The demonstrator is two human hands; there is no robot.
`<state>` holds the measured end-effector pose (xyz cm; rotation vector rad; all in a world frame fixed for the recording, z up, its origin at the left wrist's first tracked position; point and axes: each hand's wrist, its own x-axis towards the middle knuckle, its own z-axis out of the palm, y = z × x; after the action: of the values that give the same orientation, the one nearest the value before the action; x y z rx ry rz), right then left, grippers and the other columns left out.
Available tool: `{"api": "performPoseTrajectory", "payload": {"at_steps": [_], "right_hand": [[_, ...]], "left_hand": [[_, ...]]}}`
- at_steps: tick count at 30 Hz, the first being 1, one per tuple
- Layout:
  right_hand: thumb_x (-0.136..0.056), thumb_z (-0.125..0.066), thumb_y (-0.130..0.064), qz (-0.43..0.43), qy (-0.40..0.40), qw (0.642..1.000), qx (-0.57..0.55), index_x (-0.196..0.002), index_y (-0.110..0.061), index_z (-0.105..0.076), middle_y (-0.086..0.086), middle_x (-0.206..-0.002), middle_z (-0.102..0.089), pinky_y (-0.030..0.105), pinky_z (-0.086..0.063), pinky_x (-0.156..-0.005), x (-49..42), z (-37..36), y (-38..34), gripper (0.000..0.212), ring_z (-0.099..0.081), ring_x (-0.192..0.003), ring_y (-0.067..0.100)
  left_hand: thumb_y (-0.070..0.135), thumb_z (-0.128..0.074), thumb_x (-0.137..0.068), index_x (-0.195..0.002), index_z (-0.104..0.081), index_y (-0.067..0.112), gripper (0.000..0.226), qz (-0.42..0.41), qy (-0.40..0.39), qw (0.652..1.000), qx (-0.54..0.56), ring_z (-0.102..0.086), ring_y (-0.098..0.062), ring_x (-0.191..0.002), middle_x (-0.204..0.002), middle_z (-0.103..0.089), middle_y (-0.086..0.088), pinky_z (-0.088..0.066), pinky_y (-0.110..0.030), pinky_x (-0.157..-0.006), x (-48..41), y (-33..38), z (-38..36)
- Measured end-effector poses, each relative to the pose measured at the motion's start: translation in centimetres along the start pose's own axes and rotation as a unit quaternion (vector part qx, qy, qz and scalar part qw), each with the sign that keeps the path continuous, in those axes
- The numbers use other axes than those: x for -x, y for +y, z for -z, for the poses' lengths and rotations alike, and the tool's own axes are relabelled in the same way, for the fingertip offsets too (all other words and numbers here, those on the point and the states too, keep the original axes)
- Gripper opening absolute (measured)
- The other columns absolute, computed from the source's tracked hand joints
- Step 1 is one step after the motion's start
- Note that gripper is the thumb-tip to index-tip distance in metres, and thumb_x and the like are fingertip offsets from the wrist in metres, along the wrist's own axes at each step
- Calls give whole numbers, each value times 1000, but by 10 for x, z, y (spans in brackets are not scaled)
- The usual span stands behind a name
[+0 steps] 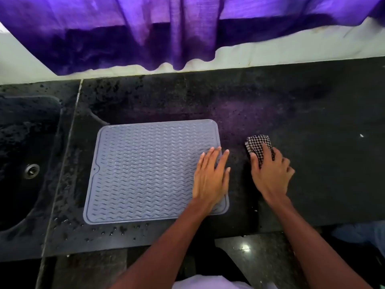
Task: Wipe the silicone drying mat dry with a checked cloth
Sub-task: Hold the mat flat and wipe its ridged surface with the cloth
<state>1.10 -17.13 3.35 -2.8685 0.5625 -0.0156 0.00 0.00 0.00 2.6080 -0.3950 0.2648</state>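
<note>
Grey mat (145, 167) under flat left hand (210, 180), right hand (270, 176) fingers (268, 151) gripping checked cloth (257, 142), seemingly wet counter (291, 105)

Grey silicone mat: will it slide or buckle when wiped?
Probably floppy: the thin grey ribbed silicone drying mat lies flat on the black stone counter. It may skid, since water drops dot the counter beside it; the left hand pressing its right edge likely prevents that.
</note>
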Motion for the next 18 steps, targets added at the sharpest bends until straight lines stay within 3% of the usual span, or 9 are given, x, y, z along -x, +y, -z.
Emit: {"api": "performPoseTrajectory", "payload": {"at_steps": [4,9,13,18], "right_hand": [[-94,-53,-43,-31,-20,991,-130,-143,-14,-39,20,-138,-43,53,-35,-100,-8,5,4,59,-40,-123,42],[-77,-79,-37,-112,-79,952,-275,-149,-9,-26,21,-141,-46,44,-39,-106,-16,15,-5,93,-45,-129,36],[-79,-77,-24,-105,-93,933,-332,-127,-12,-55,8,-116,-65,33,-47,-90,-9,16,-17,54,-61,-108,27],[-86,-70,-16,-43,-104,906,-409,-126,-23,-53,-5,-108,-63,30,-47,-86,10,25,-44,43,-60,-98,13]], "left_hand": [[31,-44,-100,-140,-59,14,46,6,-21,1000,16,-51,-29,-138,-145,-57,-12,-40,-47,-116,-2,-2,0],[29,-45,-100,-135,-63,14,42,-41,-36,999,2,-53,-31,-136,-145,-57,-12,-40,-50,-115,5,-25,12],[29,-46,-101,-136,-62,13,42,-33,-35,998,-39,-52,-33,-136,-146,-56,-13,-41,-53,-115,15,-64,42],[32,-46,-101,-135,-63,12,42,51,-5,996,-72,-55,-32,-132,-145,-57,-12,-50,-56,-104,43,-126,86]]}}
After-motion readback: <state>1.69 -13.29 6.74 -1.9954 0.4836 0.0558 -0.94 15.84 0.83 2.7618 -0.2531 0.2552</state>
